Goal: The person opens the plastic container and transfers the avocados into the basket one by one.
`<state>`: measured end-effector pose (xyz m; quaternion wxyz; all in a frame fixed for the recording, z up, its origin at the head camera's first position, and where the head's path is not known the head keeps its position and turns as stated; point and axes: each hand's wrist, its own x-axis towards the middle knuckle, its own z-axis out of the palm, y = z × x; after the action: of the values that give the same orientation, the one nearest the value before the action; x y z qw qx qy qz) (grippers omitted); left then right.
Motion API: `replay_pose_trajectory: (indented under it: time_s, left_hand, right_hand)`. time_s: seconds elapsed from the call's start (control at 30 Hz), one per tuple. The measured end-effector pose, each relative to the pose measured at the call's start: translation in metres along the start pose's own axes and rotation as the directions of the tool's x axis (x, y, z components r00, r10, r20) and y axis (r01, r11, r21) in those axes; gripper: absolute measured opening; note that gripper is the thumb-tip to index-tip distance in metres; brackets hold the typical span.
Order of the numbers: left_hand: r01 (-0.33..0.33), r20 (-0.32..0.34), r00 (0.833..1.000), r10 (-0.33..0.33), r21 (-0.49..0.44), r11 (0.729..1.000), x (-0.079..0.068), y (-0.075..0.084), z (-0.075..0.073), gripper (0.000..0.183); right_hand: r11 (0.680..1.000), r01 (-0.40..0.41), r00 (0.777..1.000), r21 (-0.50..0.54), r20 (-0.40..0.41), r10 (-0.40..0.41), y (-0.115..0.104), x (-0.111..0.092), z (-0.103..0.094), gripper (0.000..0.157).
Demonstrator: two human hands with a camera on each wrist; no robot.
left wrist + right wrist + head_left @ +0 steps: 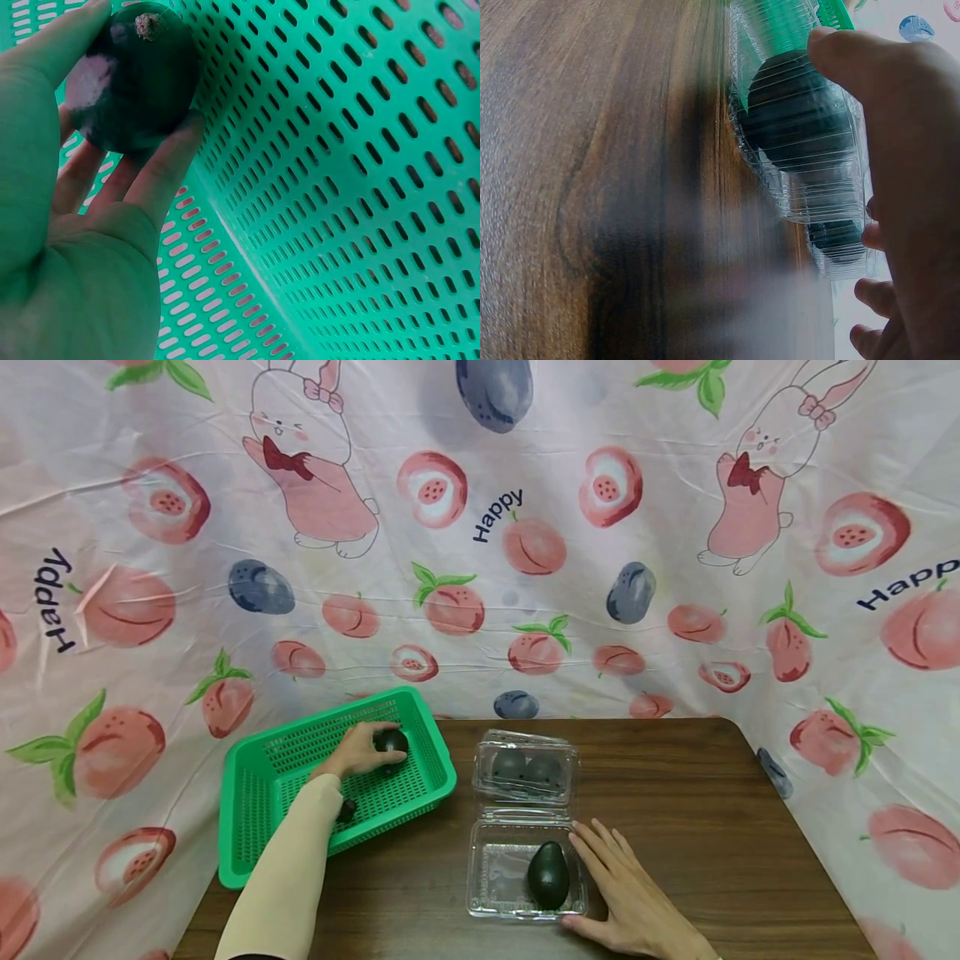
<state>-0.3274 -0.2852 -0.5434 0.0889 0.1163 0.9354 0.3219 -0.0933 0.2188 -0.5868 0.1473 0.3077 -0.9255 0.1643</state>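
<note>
On the table (675,793), a basket (231,810) and clear box (501,881) hold avocados (548,877).

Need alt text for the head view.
A person's left hand grips a dark fruit inside a green basket; the right hand lies at the right edge of an open clear clamshell holding an avocado. Behind the table hangs fruit-print cloth.

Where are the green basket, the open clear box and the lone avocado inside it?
Green basket (229,827): head view, left rim.
Open clear box (502,878): head view, bare patch of its near half.
Lone avocado (548,877): head view, middle of its skin.
</note>
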Motion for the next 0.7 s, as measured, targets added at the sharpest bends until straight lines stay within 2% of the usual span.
replay_pose_trajectory:
  time_s: [0.2, 0.43, 0.7]
  left_hand:
    - [0.025, 0.01, 1.0, -0.024, -0.005, 1.0, -0.001, 0.001, 0.001, 0.076]
    - [0.023, 0.012, 1.0, -0.023, 0.002, 1.0, -0.004, 0.007, 0.0, 0.081]
    - [0.046, 0.012, 0.999, -0.046, 0.005, 0.999, -0.007, 0.011, 0.0, 0.098]
  right_hand:
    - [1.0, 0.0, 1.0, 0.002, 0.003, 0.0, 0.0, -0.001, 0.0, 0.11]
    - [0.999, 0.025, 0.999, -0.023, -0.022, -0.026, 0.002, 0.0, 0.001, 0.111]
    - [0.999, 0.033, 0.999, -0.029, -0.031, -0.034, 0.0, -0.001, 0.001, 0.111]
